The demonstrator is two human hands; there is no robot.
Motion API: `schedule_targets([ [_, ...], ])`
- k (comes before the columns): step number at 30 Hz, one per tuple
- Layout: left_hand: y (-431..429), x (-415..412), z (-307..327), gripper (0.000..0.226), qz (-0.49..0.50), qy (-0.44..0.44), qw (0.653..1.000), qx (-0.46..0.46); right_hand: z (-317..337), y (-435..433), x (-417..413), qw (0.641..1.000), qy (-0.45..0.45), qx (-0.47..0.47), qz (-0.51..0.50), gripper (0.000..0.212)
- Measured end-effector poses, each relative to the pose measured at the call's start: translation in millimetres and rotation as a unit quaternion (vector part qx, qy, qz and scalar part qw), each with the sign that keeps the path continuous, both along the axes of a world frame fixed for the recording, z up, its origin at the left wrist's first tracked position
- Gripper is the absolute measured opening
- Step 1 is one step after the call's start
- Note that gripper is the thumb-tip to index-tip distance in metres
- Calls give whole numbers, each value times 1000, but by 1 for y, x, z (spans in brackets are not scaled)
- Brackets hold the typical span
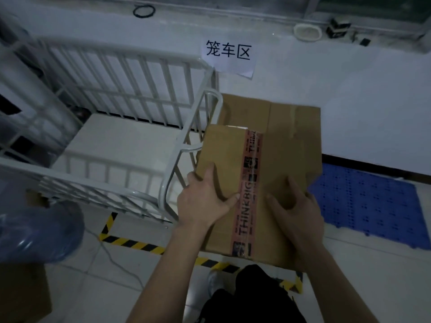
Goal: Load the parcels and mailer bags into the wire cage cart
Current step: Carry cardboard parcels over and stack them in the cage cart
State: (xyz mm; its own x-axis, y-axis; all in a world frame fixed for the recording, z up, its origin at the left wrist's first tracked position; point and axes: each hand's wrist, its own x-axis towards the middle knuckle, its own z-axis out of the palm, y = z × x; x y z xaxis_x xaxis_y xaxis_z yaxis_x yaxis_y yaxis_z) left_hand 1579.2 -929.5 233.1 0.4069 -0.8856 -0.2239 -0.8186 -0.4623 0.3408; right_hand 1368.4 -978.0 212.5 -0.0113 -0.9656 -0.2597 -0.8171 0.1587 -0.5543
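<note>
A brown cardboard parcel point(235, 159) sealed with red printed tape is held up in front of me, just right of the white wire cage cart point(130, 136). My left hand point(205, 201) grips its left edge, thumb on top and fingers round the side. My right hand point(296, 210) holds the parcel's near right part, thumb and fingers spread on the top. A larger flat cardboard box point(291, 117) lies behind and under the parcel. The cart's white floor shows nothing on it.
A paper sign point(228, 54) hangs on the white wall behind. A blue plastic pallet point(373, 201) lies on the floor at right. Yellow-black tape point(133, 243) marks the floor. A blue water bottle point(35, 234) and a brown box point(21, 294) sit at lower left.
</note>
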Motion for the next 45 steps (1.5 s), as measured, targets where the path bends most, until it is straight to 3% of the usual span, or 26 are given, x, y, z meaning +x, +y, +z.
schedule_targets([
  [10, -10, 21, -124, 109, 47, 67, 995, 54, -100, -27, 12, 988, -47, 125, 73, 93],
  [19, -30, 62, -261, 130, 35, 87, 988, 121, -250, -52, 56, 989, -53, 131, 51, 94],
  [28, -68, 105, -370, 135, -9, 91, 984, 151, -389, -68, 90, 991, -86, 95, 30, 93],
  [45, -97, 135, -468, 144, -40, 88, 982, 159, -489, -83, 117, 993, -99, 68, 22, 92],
])
